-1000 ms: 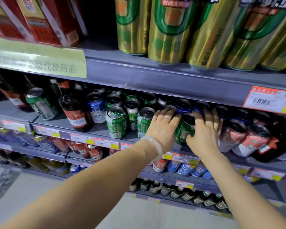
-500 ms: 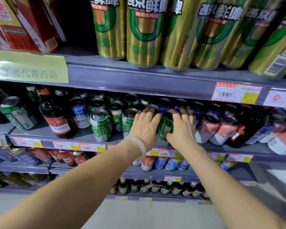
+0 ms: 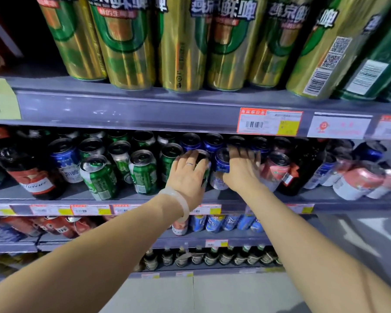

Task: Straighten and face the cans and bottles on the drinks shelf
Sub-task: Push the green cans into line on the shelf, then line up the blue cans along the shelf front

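Observation:
The middle drinks shelf holds rows of green cans, blue-and-white cans and pink cans. My left hand, with a ring and a pale bracelet, is wrapped around a green can at the front row; most of that can is hidden by the hand. Just to its right, my right hand grips a blue-and-white can from its right side, fingers reaching behind it. The two held cans stand side by side, nearly touching.
A dark bottle with a red label stands at the left of the shelf, and another dark bottle to the right. Tall gold-green cans line the shelf above. Lower shelves carry blue cans and small bottles.
The view shifted right and closer. My left hand moved onto the green can that my right hand held, and my right hand moved over to the blue-and-white can beside it.

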A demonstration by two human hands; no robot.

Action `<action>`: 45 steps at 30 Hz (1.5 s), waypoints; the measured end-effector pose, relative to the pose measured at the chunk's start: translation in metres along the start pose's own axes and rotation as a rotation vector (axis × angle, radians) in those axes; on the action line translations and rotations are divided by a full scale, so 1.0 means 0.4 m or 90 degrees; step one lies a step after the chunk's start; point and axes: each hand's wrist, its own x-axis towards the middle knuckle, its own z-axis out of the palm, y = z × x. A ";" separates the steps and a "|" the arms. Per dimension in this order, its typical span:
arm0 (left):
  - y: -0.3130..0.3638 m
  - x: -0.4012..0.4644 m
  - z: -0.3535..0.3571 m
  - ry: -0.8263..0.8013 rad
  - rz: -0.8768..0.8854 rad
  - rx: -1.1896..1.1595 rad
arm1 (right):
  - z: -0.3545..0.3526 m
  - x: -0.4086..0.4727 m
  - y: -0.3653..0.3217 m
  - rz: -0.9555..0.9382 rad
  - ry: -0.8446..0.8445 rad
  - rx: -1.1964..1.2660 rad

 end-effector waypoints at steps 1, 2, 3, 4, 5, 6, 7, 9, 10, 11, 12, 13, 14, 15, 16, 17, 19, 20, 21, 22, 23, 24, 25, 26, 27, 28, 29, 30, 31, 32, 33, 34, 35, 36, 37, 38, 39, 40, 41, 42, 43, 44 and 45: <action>-0.001 0.003 0.000 -0.009 -0.002 0.008 | 0.001 0.005 -0.003 0.000 -0.001 -0.002; 0.000 0.012 0.000 -0.017 -0.005 0.018 | 0.003 0.008 -0.004 0.000 0.002 -0.006; 0.003 0.027 -0.002 -0.024 -0.010 0.024 | 0.004 0.011 -0.004 -0.001 0.006 -0.009; 0.006 0.045 -0.003 -0.035 -0.018 0.024 | 0.004 0.014 -0.003 -0.002 0.014 -0.011; 0.010 0.065 -0.003 -0.053 -0.028 0.021 | 0.003 0.018 -0.002 -0.001 0.021 -0.009; 0.013 0.085 -0.003 -0.078 -0.039 0.021 | 0.002 0.022 0.000 -0.002 0.024 -0.007; 0.014 0.100 -0.002 -0.100 -0.048 0.031 | 0.002 0.026 0.001 -0.003 0.026 -0.005; 0.011 0.119 0.004 -0.107 -0.046 0.074 | 0.008 0.033 0.004 -0.013 0.035 0.000; 0.006 0.123 0.005 -0.094 -0.040 0.092 | 0.013 0.035 0.005 -0.019 0.043 0.006; 0.002 0.123 0.004 -0.080 -0.040 0.098 | 0.017 0.035 0.006 -0.023 0.051 0.013; -0.002 0.121 0.000 -0.076 -0.044 0.100 | 0.020 0.034 0.006 -0.025 0.056 0.019; -0.007 0.118 -0.004 -0.081 -0.046 0.105 | 0.021 0.033 0.005 -0.025 0.057 0.024; -0.014 0.115 -0.008 -0.091 -0.046 0.113 | 0.020 0.030 0.003 -0.025 0.058 0.028; -0.021 0.112 -0.010 -0.099 -0.046 0.119 | 0.019 0.029 0.000 -0.025 0.060 0.030; -0.030 0.108 -0.012 -0.105 -0.047 0.123 | 0.019 0.027 -0.004 -0.025 0.064 0.033; -0.040 0.103 -0.013 -0.105 -0.047 0.128 | 0.019 0.025 -0.010 -0.026 0.066 0.039; -0.061 0.094 -0.013 -0.092 -0.050 0.134 | 0.027 0.018 -0.025 -0.030 0.076 0.059; -0.070 0.090 -0.014 -0.083 -0.054 0.135 | 0.033 0.015 -0.032 -0.029 0.085 0.070; -0.079 0.086 -0.015 -0.072 -0.057 0.135 | 0.036 0.012 -0.038 -0.026 0.092 0.081; -0.088 0.082 -0.015 -0.065 -0.058 0.135 | 0.038 0.010 -0.042 -0.020 0.098 0.090; -0.096 0.078 -0.015 -0.063 -0.060 0.136 | 0.037 0.008 -0.043 -0.014 0.101 0.096; -0.101 0.074 -0.014 -0.063 -0.062 0.136 | 0.037 0.007 -0.043 -0.010 0.098 0.098; -0.105 0.072 -0.012 -0.063 -0.063 0.135 | 0.036 0.005 -0.041 -0.008 0.092 0.094; -0.103 0.069 -0.010 -0.060 -0.064 0.132 | 0.035 0.002 -0.039 -0.008 0.084 0.084; -0.099 0.065 -0.006 -0.058 -0.068 0.131 | 0.034 -0.003 -0.037 -0.009 0.076 0.073; -0.090 0.060 -0.004 -0.056 -0.074 0.130 | 0.031 -0.011 -0.034 -0.011 0.075 0.065; -0.077 0.056 -0.004 -0.054 -0.079 0.125 | 0.028 -0.022 -0.031 -0.015 0.080 0.065; -0.060 0.051 -0.007 -0.047 -0.076 0.111 | 0.024 -0.037 -0.026 -0.021 0.092 0.075; -0.038 0.045 -0.008 -0.030 -0.058 0.089 | 0.020 -0.055 -0.019 -0.030 0.110 0.097; -0.013 0.039 -0.004 -0.005 -0.021 0.053 | 0.019 -0.076 -0.005 -0.038 0.133 0.124; 0.016 0.037 0.005 0.023 0.038 0.016 | 0.017 -0.099 0.015 -0.043 0.162 0.152; 0.050 0.038 0.018 0.041 0.098 -0.018 | 0.017 -0.122 0.043 -0.039 0.184 0.175; 0.087 0.043 0.034 0.049 0.139 -0.057 | 0.013 -0.143 0.078 -0.029 0.199 0.193; 0.132 0.051 0.046 0.048 0.168 -0.103 | 0.005 -0.163 0.120 -0.012 0.205 0.206; 0.179 0.061 0.058 0.038 0.194 -0.139 | -0.006 -0.181 0.165 0.013 0.206 0.209; 0.230 0.070 0.068 0.031 0.220 -0.166 | -0.021 -0.199 0.212 0.044 0.202 0.203; 0.284 0.079 0.075 0.025 0.249 -0.186 | -0.035 -0.216 0.262 0.071 0.204 0.193; 0.336 0.084 0.077 0.017 0.278 -0.202 | -0.049 -0.232 0.315 0.099 0.213 0.185; 0.386 0.089 0.079 0.002 0.303 -0.210 | -0.061 -0.245 0.369 0.128 0.223 0.181; 0.434 0.091 0.078 -0.019 0.311 -0.217 | -0.074 -0.254 0.420 0.159 0.229 0.180; 0.480 0.093 0.078 -0.034 0.313 -0.218 | -0.087 -0.260 0.471 0.180 0.241 0.182; 0.522 0.097 0.075 -0.042 0.319 -0.216 | -0.099 -0.262 0.518 0.198 0.247 0.185; 0.562 0.106 0.077 -0.042 0.331 -0.204 | -0.113 -0.261 0.561 0.205 0.252 0.189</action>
